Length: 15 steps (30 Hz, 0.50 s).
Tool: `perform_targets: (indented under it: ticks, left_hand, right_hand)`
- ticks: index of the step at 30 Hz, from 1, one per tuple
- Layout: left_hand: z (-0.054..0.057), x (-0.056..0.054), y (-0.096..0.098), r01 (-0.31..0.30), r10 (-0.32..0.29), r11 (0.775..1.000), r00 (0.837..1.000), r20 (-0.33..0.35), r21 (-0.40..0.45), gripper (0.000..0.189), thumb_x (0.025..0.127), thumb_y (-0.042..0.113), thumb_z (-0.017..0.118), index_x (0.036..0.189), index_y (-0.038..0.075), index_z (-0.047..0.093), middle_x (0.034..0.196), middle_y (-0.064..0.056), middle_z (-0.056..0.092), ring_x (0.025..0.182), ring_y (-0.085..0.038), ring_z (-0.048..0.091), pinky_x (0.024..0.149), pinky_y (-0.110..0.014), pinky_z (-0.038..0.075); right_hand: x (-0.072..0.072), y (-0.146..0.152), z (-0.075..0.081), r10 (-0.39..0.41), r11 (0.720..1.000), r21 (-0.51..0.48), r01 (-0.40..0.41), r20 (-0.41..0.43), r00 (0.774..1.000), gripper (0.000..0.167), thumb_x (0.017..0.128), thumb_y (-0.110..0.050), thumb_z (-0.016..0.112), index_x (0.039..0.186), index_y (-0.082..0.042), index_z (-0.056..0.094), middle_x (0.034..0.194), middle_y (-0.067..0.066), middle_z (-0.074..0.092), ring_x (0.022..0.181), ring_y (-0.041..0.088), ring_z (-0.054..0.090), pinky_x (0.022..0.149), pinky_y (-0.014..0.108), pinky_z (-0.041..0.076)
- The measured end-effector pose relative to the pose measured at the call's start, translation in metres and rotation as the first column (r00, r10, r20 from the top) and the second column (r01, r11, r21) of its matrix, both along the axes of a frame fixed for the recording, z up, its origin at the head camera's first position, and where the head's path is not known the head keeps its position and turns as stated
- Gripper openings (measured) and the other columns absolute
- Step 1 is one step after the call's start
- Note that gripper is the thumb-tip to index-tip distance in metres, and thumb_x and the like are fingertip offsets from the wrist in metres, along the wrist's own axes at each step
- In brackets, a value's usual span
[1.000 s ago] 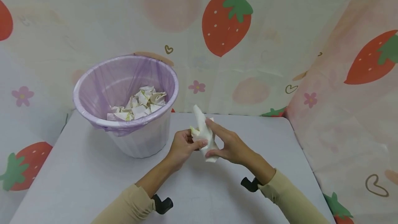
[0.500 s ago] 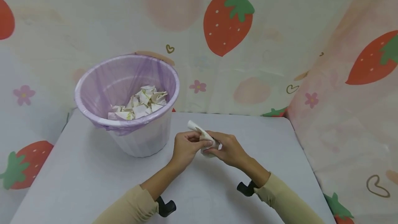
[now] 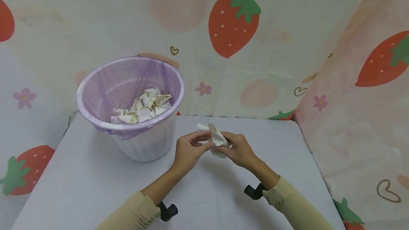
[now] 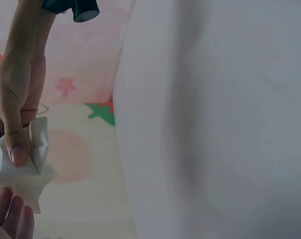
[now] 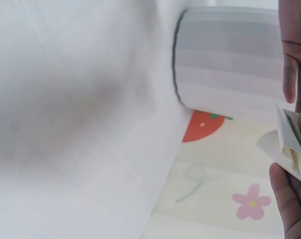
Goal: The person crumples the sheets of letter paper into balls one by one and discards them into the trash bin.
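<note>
Between both hands, above the table, is a crumpled piece of white paper (image 3: pixel 218 139), folded over with a rolled end sticking out to the upper left. My right hand (image 3: pixel 240 149) grips its right side, the thumb pressed flat on the paper (image 4: pixel 18 174) in the left wrist view. From the other side my left hand (image 3: pixel 188 151) pinches the near left edge with thumb and fingertips. A fold in the paper (image 5: pixel 290 142) shows in the right wrist view, with fingers of both hands around it. The fingers behind the paper are partly hidden.
A white bin (image 3: pixel 143 148) with a purple liner stands on the table (image 3: pixel 105 184) to the left of the hands. Several crumpled papers (image 3: pixel 148 105) lie inside it. A strawberry-patterned curtain (image 3: pixel 271 45) borders the table at the back and sides.
The paper was taller and looser a second ago; it is now folded smaller and sits lower between the hands. Within the last half second the right hand has turned a flap upward. The bin has not moved.
</note>
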<state>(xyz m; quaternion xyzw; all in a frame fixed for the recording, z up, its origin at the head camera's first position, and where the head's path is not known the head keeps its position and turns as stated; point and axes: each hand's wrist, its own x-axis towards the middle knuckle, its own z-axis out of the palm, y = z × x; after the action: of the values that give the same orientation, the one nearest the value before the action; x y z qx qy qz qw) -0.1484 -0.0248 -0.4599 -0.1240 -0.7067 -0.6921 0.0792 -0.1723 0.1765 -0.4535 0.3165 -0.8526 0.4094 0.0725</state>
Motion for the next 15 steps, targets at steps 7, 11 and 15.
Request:
perform_targets:
  ticks: [7, 11, 15]
  left_hand:
    - [-0.004, 0.002, 0.004, -0.170, 0.137, 0.969, 0.974, -0.180, -0.180, 0.042, 0.076, 0.017, 0.088, 0.115, 0.009, 0.073, 0.108, 0.001, 0.072, 0.102, -0.012, 0.066, 0.082, -0.034, 0.058]
    - [-0.006, 0.004, 0.008, -0.199, 0.137, 0.957, 0.951, -0.277, -0.212, 0.045, 0.075, 0.015, 0.088, 0.116, 0.002, 0.073, 0.114, -0.005, 0.065, 0.108, -0.020, 0.063, 0.086, -0.034, 0.056]
    - [-0.005, 0.006, 0.010, -0.221, 0.138, 0.942, 0.941, -0.310, -0.252, 0.054, 0.073, 0.018, 0.090, 0.119, -0.002, 0.070, 0.123, -0.011, 0.062, 0.116, -0.026, 0.061, 0.091, -0.039, 0.055]
  right_hand:
    - [-0.001, 0.001, 0.001, -0.001, 1.000, -0.004, 0.001, 0.021, 1.000, 0.038, 0.078, -0.010, 0.085, 0.112, 0.001, 0.071, 0.101, 0.011, 0.074, 0.082, 0.019, 0.070, 0.067, 0.028, 0.058]
    - [-0.001, 0.000, 0.003, 0.008, 0.999, -0.040, -0.007, 0.028, 1.000, 0.032, 0.079, -0.008, 0.084, 0.107, 0.001, 0.072, 0.097, 0.011, 0.074, 0.079, 0.018, 0.069, 0.065, 0.028, 0.058]
    - [0.000, -0.001, 0.006, 0.028, 0.998, -0.065, -0.025, 0.039, 0.999, 0.029, 0.079, -0.004, 0.083, 0.105, 0.001, 0.073, 0.096, 0.011, 0.074, 0.078, 0.017, 0.069, 0.064, 0.029, 0.058]
